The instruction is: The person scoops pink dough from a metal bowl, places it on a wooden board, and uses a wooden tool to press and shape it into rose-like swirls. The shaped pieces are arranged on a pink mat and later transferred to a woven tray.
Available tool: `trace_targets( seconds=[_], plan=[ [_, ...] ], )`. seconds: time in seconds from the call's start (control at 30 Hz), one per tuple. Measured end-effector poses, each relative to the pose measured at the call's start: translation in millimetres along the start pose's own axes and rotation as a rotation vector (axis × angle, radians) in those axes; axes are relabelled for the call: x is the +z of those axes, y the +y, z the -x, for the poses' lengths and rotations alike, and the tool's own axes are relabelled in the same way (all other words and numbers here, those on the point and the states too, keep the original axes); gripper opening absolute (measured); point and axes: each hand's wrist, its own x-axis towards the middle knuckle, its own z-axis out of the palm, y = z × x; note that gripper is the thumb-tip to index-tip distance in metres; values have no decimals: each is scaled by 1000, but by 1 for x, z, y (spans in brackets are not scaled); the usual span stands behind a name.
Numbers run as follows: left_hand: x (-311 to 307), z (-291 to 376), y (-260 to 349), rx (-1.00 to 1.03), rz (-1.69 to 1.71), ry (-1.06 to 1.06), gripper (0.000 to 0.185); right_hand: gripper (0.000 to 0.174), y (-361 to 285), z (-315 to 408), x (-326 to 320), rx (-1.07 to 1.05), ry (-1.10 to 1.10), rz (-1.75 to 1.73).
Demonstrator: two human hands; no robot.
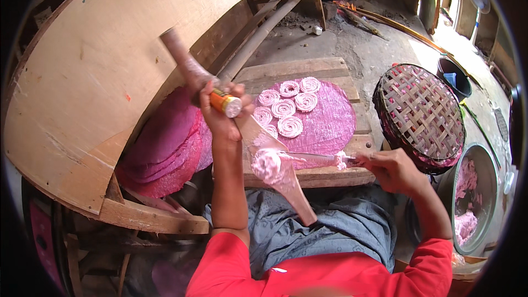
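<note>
My left hand grips a wooden tool with paddle-like arms, along with an orange cylinder that has a whitish end. A lump of pink dough or paste sits on the tool. In my right hand is a knife held by its handle; its blade reaches to the lump, and some paste clings near the handle. Beyond, several pink coiled rosettes lie on a round pink woven sheet, on a low slatted wooden board.
Stacked pink round sheets lie at left beneath a large curved plywood panel. To the right stand a woven basket, a dark bucket and a tub of pink paste. A small fire burns at the back.
</note>
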Motion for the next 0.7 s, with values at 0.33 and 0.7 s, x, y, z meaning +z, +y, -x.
trace_targets(
  seconds=[0.33,0.7],
  plan=[
    [56,-4,-28,1199,-365,601,34,36,2,13,101,364,239,-523],
    [42,-8,-68,1434,-1032,307,21,35,-16,27,55,446,334,-1123]
  ],
)
